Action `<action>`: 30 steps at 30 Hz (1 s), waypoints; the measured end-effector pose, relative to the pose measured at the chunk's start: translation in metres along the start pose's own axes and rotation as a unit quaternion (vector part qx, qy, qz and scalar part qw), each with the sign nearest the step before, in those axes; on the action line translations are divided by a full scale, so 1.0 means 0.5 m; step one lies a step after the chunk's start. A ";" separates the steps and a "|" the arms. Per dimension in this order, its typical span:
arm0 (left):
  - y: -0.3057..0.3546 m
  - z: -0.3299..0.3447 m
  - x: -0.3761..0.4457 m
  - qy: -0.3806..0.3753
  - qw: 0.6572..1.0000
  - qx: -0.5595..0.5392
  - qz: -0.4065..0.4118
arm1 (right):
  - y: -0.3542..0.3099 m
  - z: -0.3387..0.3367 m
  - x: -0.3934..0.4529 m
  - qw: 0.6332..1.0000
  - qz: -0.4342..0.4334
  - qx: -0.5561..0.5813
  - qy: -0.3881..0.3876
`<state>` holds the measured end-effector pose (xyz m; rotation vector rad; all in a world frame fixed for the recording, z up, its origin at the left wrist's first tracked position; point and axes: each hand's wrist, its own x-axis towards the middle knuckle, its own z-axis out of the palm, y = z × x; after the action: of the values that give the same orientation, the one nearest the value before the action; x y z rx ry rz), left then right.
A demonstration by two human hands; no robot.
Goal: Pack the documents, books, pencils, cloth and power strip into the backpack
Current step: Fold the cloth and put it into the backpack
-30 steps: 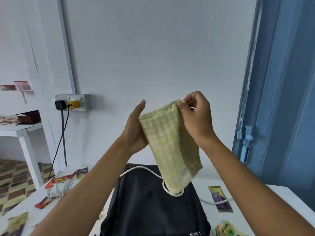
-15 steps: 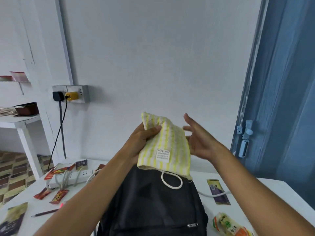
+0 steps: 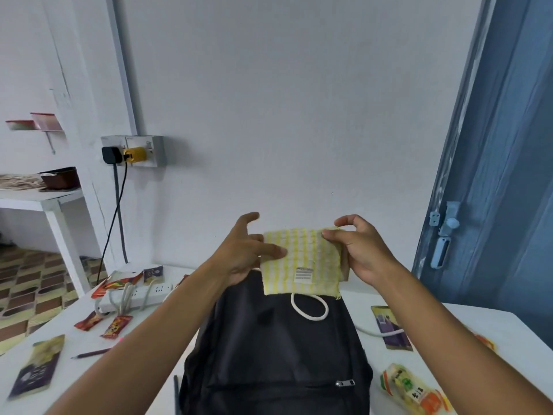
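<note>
Folded yellow-striped cloth held above the black backpack, long axis level, label facing camera, left hand thumb pressing its left edge, right hand pinching its right corner

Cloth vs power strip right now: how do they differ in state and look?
The cloth is held up in the air by the left hand and right hand; the power strip lies on the table. The cloth is folded, yellow-and-white striped; the power strip is white with its cord looped around it. Neither is in the backpack.

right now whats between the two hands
In the head view, the folded yellow striped cloth spans the gap between the left hand and right hand, both holding it above the black backpack.
</note>
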<state>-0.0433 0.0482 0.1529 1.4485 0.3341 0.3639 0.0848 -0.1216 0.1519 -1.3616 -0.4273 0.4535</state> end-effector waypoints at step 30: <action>-0.149 -0.003 -0.029 0.016 0.977 -0.215 -0.007 | 0.170 -0.009 -0.042 0.918 0.208 0.275 -0.197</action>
<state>-0.0542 0.0369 0.0784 1.0171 0.2716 0.4193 0.0642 -0.1239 0.0665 -0.7983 -0.2984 1.1242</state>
